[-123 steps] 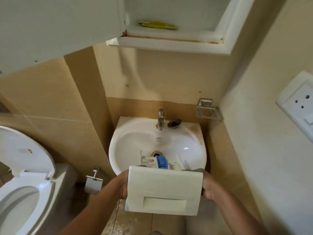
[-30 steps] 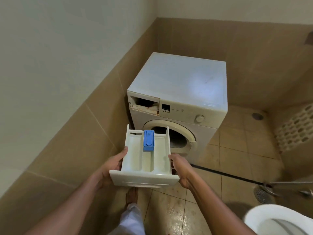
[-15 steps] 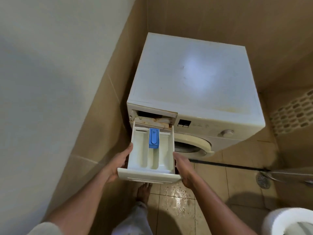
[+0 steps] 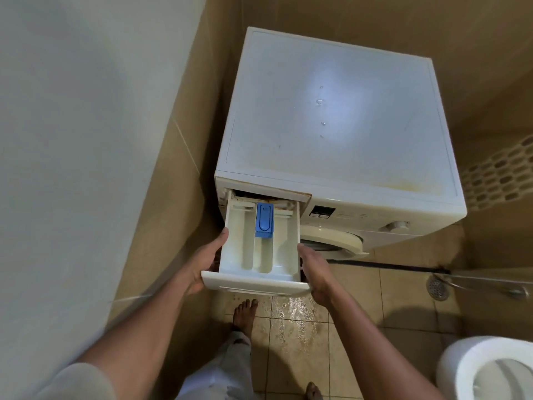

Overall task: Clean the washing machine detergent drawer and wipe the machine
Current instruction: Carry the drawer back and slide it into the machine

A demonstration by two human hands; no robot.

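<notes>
We see the detergent drawer [image 4: 259, 255] at the washing machine [image 4: 331, 111], its back end just entering the open slot [image 4: 268, 196] at the left end of the machine's front panel, while most of its length sticks out toward the person. A blue insert [image 4: 264, 220] sits in the drawer's middle compartment, at the end nearest the machine.

The left hand [image 4: 202, 264] grips the drawer's left wall with the thumb laid along the side. The right hand [image 4: 314, 269] grips the right wall in the same way. On both hands the fingers go under the drawer, so we cannot tell how they lie.

On the machine's front, right of the slot, we see a small dark display [image 4: 321, 212] and a round knob [image 4: 396, 225], with the door [image 4: 331, 241] below them. A few water drops [image 4: 319, 101] lie on the machine's top. In front of the machine a bare foot [image 4: 245, 313] stands on wet floor tiles [image 4: 297, 313]. A floor drain [image 4: 437, 287] and a toilet [image 4: 476, 370] lie to the front right of the machine.
</notes>
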